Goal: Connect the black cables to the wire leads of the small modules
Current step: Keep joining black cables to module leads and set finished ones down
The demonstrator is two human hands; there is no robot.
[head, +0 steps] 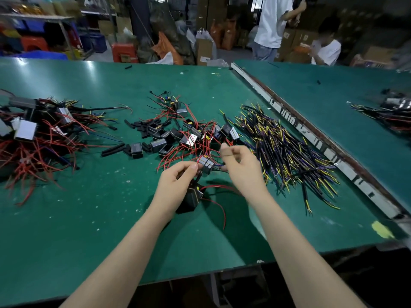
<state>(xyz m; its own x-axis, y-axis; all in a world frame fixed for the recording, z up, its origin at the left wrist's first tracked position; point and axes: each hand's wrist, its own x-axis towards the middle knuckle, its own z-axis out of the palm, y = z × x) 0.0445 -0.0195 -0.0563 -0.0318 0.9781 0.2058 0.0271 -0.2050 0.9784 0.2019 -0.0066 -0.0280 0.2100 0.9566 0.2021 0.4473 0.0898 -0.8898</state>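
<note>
Centrally, just below the middle of the frame, two bare hands met over a smooth green desk (89, 207) flecked with pale specks. The left hand (178, 181) had its fingers curled, pinching the thin leads of a small grey boxy module (205, 164) held up between both hands, while a second dark, block-shaped module (191, 198) hung below that hand with thin red wires (219, 205) curling off it toward the lower right. The right hand (241, 167) had its fingers clenched on fine wires at the module's right side; which strand it gripped could not be told. Just above the hands, at the centre of the frame, lay a loose heap of small modules (178, 134), rectangular with dark casings and shiny grey faces, too tangled in glossy red leads to count. Short, matte black sleeve pieces (142, 127) were scattered left of that heap. To the right of the hands spread a fan of black cables (287, 152), thin and straight, with yellow and purple ends, far too many to count. At the left edge sat a bigger tangle of finished modules (33, 134) with red wires. A scuffed white rail (311, 134) ran diagonally across the right side, with another bundle (393, 112) beyond it. Two people in white shirts (273, 21) were at the upper right.
</note>
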